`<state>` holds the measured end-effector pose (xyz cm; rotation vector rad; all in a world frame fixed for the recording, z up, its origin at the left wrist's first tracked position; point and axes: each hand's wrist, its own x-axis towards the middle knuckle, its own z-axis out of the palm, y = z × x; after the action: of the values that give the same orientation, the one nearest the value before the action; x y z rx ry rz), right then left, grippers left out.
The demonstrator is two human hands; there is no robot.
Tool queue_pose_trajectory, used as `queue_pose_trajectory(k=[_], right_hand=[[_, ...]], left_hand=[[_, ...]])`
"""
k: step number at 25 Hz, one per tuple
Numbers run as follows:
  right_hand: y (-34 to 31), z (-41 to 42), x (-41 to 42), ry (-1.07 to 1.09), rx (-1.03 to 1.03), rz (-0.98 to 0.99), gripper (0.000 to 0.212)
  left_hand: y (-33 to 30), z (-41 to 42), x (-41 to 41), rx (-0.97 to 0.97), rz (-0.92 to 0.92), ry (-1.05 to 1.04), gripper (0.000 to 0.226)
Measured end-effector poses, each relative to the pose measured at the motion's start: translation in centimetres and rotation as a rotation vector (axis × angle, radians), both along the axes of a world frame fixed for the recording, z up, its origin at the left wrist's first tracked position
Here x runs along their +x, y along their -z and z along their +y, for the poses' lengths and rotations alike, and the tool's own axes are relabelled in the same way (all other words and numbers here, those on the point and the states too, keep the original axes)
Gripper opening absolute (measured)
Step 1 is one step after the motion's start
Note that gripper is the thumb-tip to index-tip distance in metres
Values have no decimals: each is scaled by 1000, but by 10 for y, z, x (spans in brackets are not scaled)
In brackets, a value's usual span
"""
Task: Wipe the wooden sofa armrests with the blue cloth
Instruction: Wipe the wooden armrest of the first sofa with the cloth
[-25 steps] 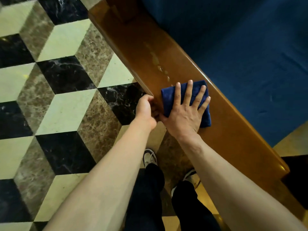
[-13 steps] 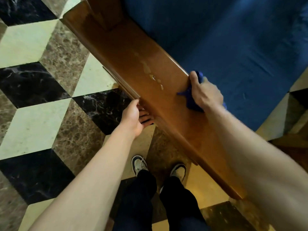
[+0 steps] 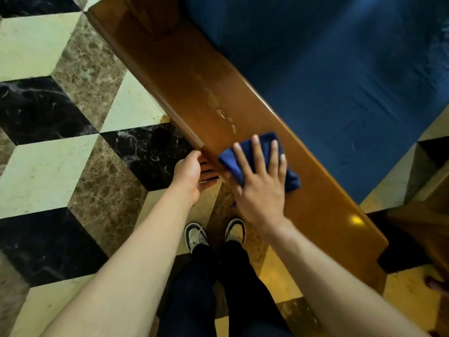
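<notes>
The glossy wooden armrest (image 3: 175, 66) runs diagonally from top left to lower right. A trail of wet drops (image 3: 220, 110) lies along its middle. The folded blue cloth (image 3: 243, 164) rests on the armrest's top near its outer edge. My right hand (image 3: 261, 181) lies flat on the cloth with fingers spread, pressing it down. My left hand (image 3: 192, 173) curls under the armrest's outer edge just left of the cloth, its fingertips hidden beneath the wood.
The blue sofa seat cushion (image 3: 340, 76) lies right of the armrest. A floor of cream, brown and black marble tiles (image 3: 73, 142) fills the left. My shoes (image 3: 213, 233) stand below the armrest. Another piece of wooden furniture (image 3: 425, 215) sits at the right edge.
My right hand brought the cloth back from the armrest's inner edge to its outer side and now presses it flat. My left hand stayed under the outer edge.
</notes>
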<state>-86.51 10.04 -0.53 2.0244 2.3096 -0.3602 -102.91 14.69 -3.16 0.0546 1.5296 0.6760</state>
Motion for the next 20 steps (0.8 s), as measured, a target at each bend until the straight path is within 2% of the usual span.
queue_pose_trajectory(k=[3, 6, 10, 14, 18, 20], right_hand=[[11, -55, -5, -218, 42, -86, 70], [14, -67, 26, -382, 91, -148, 85], [16, -38, 13, -200, 66, -132, 99], [18, 11, -35, -97, 46, -94, 91], [11, -19, -5, -99, 20, -49, 91], [1, -30, 11, 40, -29, -12, 83]], left_hand=[[-3, 4, -4, 7, 71, 10, 39], [-3, 4, -8, -4, 105, 38, 39], [-1, -5, -8, 4, 102, 109, 37], [7, -10, -16, -3, 180, 42, 36], [-1, -7, -24, -27, 188, 29, 36], [-9, -1, -27, -39, 164, 55, 37]])
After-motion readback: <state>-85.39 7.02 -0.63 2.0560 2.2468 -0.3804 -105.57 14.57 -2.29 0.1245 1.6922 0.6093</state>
